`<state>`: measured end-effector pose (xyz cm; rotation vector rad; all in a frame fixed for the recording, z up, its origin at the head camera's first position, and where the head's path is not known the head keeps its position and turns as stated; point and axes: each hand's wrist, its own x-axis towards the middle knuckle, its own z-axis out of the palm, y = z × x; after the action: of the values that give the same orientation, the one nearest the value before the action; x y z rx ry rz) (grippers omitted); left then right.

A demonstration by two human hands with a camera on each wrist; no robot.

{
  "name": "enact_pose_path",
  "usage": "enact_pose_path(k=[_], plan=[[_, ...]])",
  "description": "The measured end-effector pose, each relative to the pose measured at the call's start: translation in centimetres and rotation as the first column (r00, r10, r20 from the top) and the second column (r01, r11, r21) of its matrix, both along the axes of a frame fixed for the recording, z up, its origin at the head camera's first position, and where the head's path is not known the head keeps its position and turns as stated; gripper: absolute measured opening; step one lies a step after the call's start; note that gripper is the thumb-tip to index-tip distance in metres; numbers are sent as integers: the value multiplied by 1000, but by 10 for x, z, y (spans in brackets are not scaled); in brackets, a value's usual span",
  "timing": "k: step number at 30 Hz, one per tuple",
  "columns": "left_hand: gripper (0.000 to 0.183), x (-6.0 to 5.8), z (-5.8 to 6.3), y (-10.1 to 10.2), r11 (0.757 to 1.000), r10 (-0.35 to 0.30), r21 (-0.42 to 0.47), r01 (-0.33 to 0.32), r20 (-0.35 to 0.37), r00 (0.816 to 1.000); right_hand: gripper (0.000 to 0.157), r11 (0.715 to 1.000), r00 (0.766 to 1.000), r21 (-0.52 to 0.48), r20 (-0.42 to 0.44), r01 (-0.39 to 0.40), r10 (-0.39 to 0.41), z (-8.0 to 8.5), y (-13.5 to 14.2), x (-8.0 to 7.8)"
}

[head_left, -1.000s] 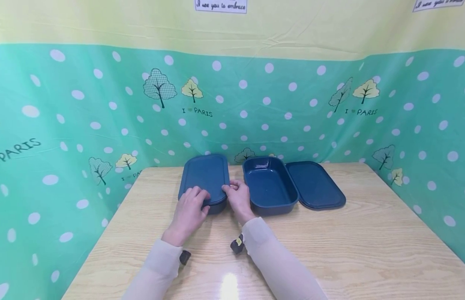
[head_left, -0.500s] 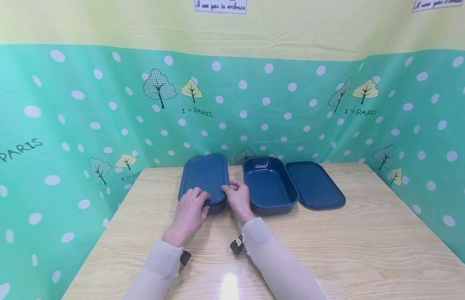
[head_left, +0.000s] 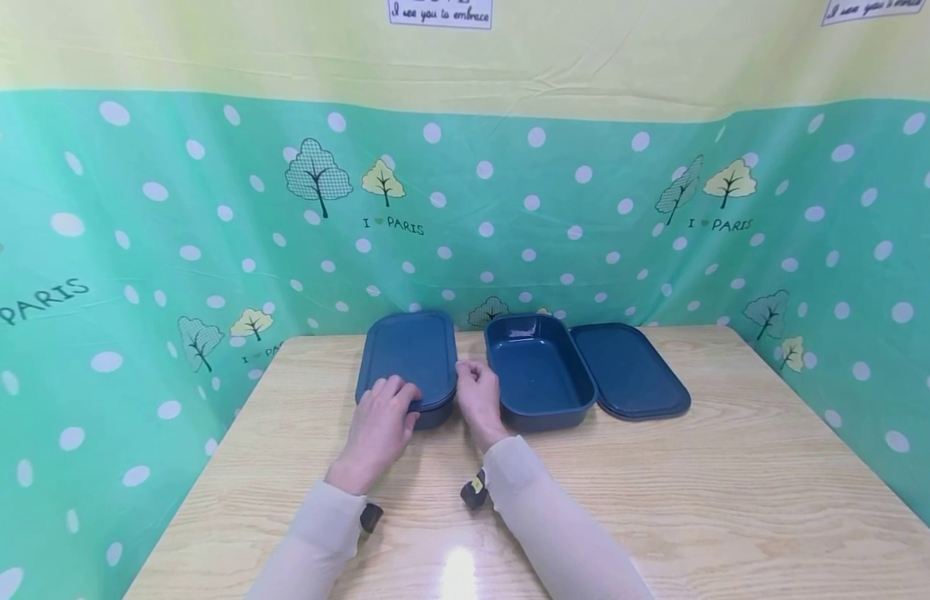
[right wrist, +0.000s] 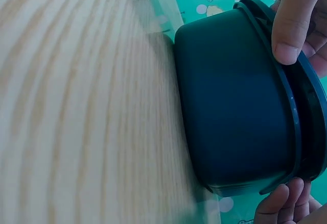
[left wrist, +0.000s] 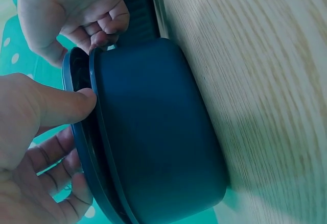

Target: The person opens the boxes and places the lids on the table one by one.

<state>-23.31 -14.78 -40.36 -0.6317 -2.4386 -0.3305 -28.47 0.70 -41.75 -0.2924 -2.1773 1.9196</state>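
Note:
A dark blue lid (head_left: 412, 354) lies over a deep rectangular food container (left wrist: 153, 132) of the same colour. A gap shows between lid and container rim along the near end in both wrist views. My left hand (head_left: 382, 425) pinches the lid's near edge, its thumb (left wrist: 76, 104) in the gap and its fingers over the top. At the right side of the lid is my right hand (head_left: 480, 400), its curled fingertips (right wrist: 283, 198) right at the rim near the corner. The inside of this container is hidden.
Just right of my right hand stands an uncovered blue container (head_left: 543, 375), with nothing visible inside. A second blue lid (head_left: 633, 371) lies flat beyond it. The wooden table (head_left: 697, 500) ends at a green patterned cloth (head_left: 525, 217) behind and at both sides.
My right thumb and fingertips have shifted slightly right, from over the lid's top to its side edge. The left hand, the containers and the other lid stay in place.

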Motion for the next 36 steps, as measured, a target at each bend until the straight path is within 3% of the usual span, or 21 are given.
enact_pose_path(k=[20, 30, 36], plan=[[24, -1, -1, -1, 996, 78, -38, -77, 30, 997, 16, 1000, 1000, 22, 17, -14, 13, -10, -1, -3], [25, 0, 1, -1, 996, 83, -19, -83, 32, 996, 17, 998, 999, 54, -32, -20, 22, -16, -3, -6], [26, 0, 2, -1, 995, 94, -22, -93, 21, 995, 18, 995, 998, 83, 9, -57, 56, -14, -4, -5]])
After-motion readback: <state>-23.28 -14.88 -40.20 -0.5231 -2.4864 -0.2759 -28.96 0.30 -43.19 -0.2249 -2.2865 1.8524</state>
